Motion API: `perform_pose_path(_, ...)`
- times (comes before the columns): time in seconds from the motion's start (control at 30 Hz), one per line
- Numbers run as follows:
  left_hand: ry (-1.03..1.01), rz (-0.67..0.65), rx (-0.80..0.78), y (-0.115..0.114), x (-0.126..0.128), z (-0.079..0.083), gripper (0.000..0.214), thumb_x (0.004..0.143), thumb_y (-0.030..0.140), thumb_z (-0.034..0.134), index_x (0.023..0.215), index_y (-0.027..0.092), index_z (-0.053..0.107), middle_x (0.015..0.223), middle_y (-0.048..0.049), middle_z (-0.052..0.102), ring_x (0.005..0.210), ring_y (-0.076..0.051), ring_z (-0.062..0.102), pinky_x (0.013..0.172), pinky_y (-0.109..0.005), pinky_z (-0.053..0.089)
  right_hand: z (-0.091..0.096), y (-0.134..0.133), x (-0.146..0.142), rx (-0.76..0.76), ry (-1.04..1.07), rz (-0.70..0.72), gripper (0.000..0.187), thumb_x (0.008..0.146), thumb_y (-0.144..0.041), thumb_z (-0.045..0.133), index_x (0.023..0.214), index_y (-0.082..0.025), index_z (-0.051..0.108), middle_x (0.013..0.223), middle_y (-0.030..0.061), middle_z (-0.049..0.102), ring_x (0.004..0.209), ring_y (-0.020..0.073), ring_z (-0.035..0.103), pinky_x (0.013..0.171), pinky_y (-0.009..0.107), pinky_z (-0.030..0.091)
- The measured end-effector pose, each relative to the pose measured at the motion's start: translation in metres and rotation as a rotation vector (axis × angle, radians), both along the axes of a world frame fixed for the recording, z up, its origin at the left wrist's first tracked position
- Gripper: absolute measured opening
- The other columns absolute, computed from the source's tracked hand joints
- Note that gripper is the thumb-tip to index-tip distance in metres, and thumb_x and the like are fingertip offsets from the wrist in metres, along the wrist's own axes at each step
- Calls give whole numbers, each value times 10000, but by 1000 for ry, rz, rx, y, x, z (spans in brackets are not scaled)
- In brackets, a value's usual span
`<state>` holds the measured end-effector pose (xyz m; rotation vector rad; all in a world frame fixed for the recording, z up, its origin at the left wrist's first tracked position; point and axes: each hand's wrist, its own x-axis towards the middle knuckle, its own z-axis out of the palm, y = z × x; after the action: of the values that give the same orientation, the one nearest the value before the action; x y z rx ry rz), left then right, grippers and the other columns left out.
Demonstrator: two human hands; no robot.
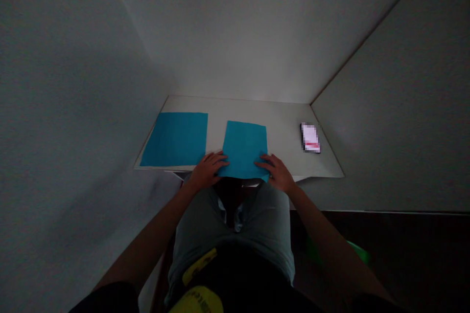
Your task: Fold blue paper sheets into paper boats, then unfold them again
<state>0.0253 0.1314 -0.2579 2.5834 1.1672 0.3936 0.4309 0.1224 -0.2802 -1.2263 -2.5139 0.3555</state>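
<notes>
A blue sheet [245, 149], paper or thin cloth, lies in front of me at the middle of a white table [282, 127]. Its near edge reaches the table's front edge, and the near right corner looks slightly bent. My left hand [208, 171] rests at the sheet's lower left side with its fingers stretched out over the edge. On the opposite side, my right hand [278, 172] has its fingers extended onto the lower right part, the thumb close to the bent corner. A second, wider blue sheet [175, 139] lies flat at the table's left end, apart from the first.
A phone-like object [310, 138], its face pixelated, lies near the table's right end. Walls enclose the table at the back [235, 34], left and right. My legs [264, 220] are below the front edge. Something green [358, 253] shows on the dark floor at the lower right.
</notes>
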Motion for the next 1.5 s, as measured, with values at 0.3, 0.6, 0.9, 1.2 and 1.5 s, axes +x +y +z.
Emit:
perform_pose_path(0.3, 38, 34, -28, 4, 7, 5, 885, 895, 222, 813, 1724, 246, 507, 1793, -113, 495, 1717, -364, 377, 1390, -575, 342, 8, -4, -7, 38, -48, -47, 745, 1013, -458, 758, 1714, -287, 573, 1771, 102, 532, 1521, 406, 572, 1311, 596, 399)
perform_pose_path(0.6, -119, 104, 5, 4, 16, -4, 354, 1084, 394, 704, 1400, 263, 793, 1562, -125, 703, 1469, -338, 638, 1286, -558, 470, 22, 4, -16, -91, 244, -179, 578, 1120, -695, 535, 965, -254, 874, 1086, 114, 851, 1106, 326, 726, 1051, 494, 555)
perform_pose_path(0.9, -413, 397, -263, 30, 36, 11, 335, 1143, 458, 534, 1198, 211, 754, 1093, -100, 837, 1032, -294, 790, 983, -431, 628, 41, 30, -39, -336, 698, -482, 731, 935, -905, 617, 1087, -208, 778, 982, 68, 793, 920, 292, 707, 825, 404, 601)
perform_pose_path(1.2, -234, 646, -130, 41, 73, 34, 640, 1037, 387, 724, 1575, 117, 509, 1471, -233, 693, 1268, -369, 715, 1108, -498, 567, 16, 30, -34, 5, 494, -611, 731, 914, -554, 706, 1505, -142, 582, 1394, 236, 720, 1181, 369, 710, 1063, 565, 591)
perform_pose_path(1.5, 106, 449, -20, 25, 125, 27, 630, 1151, 523, 507, 1710, 233, 525, 1753, -167, 524, 1610, -391, 478, 1316, -576, 400, 24, 24, -53, 18, -57, -266, 549, 1149, -364, 486, 1678, -256, 584, 1801, 99, 493, 1688, 338, 413, 1365, 590, 323)
